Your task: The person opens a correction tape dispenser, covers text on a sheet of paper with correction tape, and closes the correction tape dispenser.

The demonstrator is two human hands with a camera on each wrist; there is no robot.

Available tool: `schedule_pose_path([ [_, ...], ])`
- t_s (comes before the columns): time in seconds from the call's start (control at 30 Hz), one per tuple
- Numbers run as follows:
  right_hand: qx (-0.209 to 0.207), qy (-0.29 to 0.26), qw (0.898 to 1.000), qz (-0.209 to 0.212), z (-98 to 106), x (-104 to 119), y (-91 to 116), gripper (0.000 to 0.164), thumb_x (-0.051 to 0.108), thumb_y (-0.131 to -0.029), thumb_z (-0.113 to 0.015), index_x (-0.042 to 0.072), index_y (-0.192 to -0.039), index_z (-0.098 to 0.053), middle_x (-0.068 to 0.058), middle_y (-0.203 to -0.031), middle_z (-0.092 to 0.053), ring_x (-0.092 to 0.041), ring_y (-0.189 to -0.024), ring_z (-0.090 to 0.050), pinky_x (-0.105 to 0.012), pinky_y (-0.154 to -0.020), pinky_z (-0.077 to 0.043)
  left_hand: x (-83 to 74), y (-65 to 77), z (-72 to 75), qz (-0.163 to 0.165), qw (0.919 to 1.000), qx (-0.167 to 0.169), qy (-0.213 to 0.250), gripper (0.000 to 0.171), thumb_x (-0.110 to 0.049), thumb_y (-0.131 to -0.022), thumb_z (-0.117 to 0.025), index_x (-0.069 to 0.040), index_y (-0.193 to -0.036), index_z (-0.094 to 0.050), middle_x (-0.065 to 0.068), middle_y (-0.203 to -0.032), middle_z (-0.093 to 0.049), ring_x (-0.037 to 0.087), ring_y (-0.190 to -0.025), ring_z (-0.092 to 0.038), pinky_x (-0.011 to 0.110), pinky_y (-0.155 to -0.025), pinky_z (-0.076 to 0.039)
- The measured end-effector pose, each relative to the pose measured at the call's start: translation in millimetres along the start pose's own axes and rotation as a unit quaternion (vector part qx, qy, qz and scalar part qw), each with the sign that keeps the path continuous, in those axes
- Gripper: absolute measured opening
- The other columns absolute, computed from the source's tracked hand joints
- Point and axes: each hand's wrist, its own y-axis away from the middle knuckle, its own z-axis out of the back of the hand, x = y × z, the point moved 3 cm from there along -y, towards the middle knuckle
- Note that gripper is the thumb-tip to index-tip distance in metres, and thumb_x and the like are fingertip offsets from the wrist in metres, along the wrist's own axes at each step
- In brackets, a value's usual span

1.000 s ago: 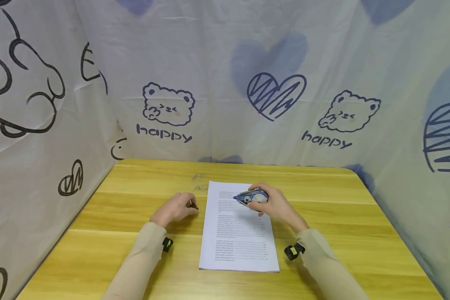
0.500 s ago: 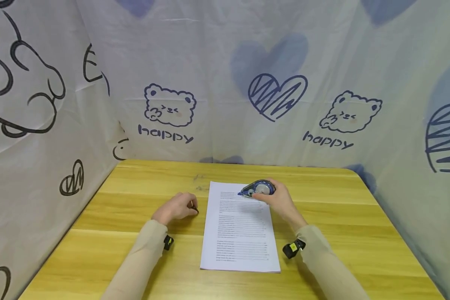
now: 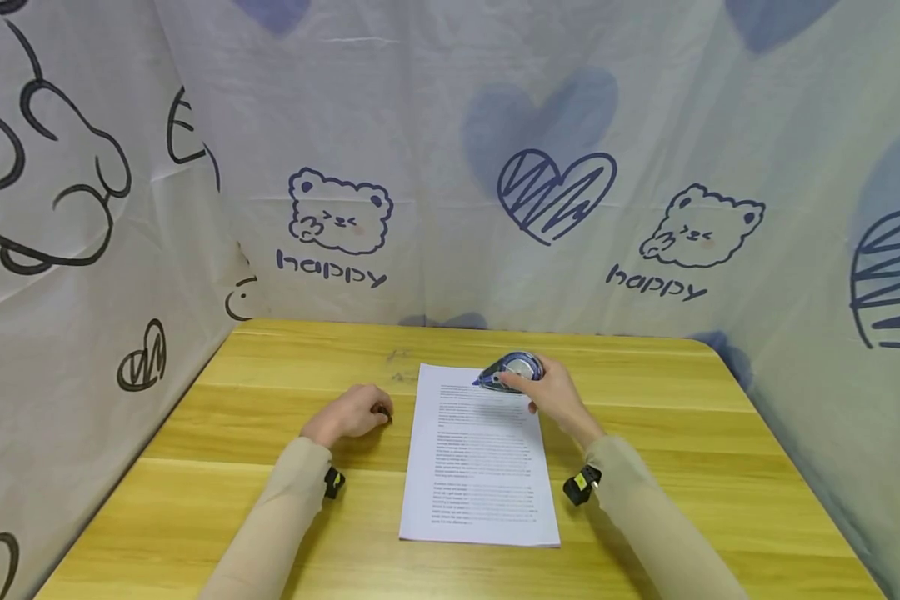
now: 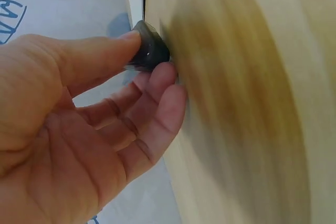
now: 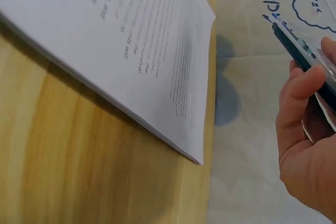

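Above the top of a printed stack of paper [image 3: 480, 500], my right hand [image 3: 558, 396] holds a blue, see-through correction tape [image 3: 521, 367] between thumb and fingers. Its narrow tip points left over the first lines of text. In the right wrist view the correction tape [image 5: 296, 40] is held up off the page, partly hidden by the fingers. Left of the stack, my left hand [image 3: 352, 412] is low over the table. Its thumb and fingers pinch a small dark, glossy cap [image 4: 149, 48], seen best in the left wrist view.
The wooden table [image 3: 682, 467] carries the paper near its middle. A white cloth [image 3: 435, 167] with printed hearts and bears hangs right behind the table's far edge and along both sides. Faint grey marks [image 3: 399, 354] show on the tabletop left of the stack's top.
My right hand has lifted the correction tape toward the far edge of the paper and slightly turned it. The left hand stays nearly in place with the cap.
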Motion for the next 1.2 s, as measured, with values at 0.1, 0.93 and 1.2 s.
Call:
schedule_pose_path([
  [0.1,0.008,0.018,1.0,0.011,-3,0,-2,0.056,0.054,-0.079,-0.077,0.019,-0.12,-0.063,-0.024,-0.089,-0.068,-0.018,-0.051,-0.052,-0.042,-0.047,-0.05,2.0,0.1,-0.6,0.005,0.9999,0.005,0.008,0.019,-0.005,-0.097,-0.057,-0.007,-0.106,-0.074,0.007,-0.107,-0.072,0.026,-0.106,-0.065,0.044,-0.094,-0.053],
  [0.93,0.106,0.024,0.994,0.033,-19,-1,-20,0.032,0.03,-0.089,-0.074,0.007,-0.11,-0.069,-0.023,-0.107,-0.07,-0.038,-0.096,-0.067,-0.042,-0.074,-0.061,-3.4,-4.9,-3.8,-0.004,0.9994,-0.014,-0.03,0.022,-0.002,-0.089,-0.069,-0.006,-0.11,-0.069,0.009,-0.108,-0.068,0.026,-0.103,-0.062,0.044,-0.093,-0.053],
  [1.2,0.093,0.048,0.994,0.032,-26,2,-26,0.027,0.03,-0.088,-0.075,0.01,-0.105,-0.069,-0.019,-0.098,-0.07,-0.032,-0.089,-0.067,-0.042,-0.073,-0.061,-20.5,-4.4,-1.6,0.017,0.9963,-0.05,-0.067,0.036,-0.004,-0.09,-0.067,-0.007,-0.126,-0.062,0.015,-0.118,-0.059,0.028,-0.106,-0.057,0.043,-0.095,-0.051],
])
